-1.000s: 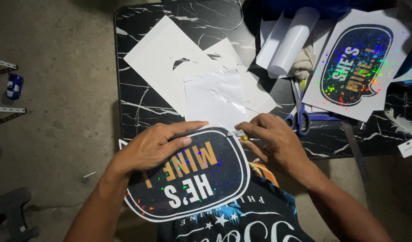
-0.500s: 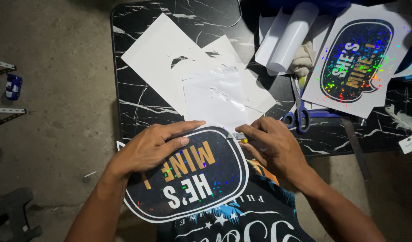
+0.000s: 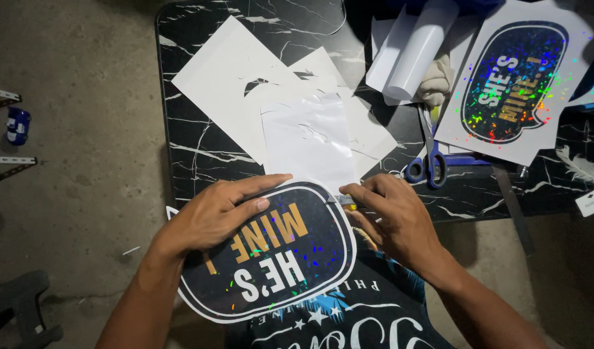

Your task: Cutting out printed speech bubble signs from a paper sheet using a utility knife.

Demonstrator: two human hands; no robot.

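A black tabletop (image 3: pixel 193 148) with white marble veins stands on a grey, stained concrete floor (image 3: pixel 77 194). Left of the tabletop are white metal bars (image 3: pixel 6 159) and a dark chair (image 3: pixel 19 304). Light is dim.

The left hand (image 3: pixel 213 216) covers part of the sticker (image 3: pixel 271 255); the roll (image 3: pixel 416 48) at the desk's (image 3: pixel 193 139) far edge is cut off.

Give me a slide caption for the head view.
Left hand flat on a dark holographic sticker, right hand pinching a small tool at its edge.
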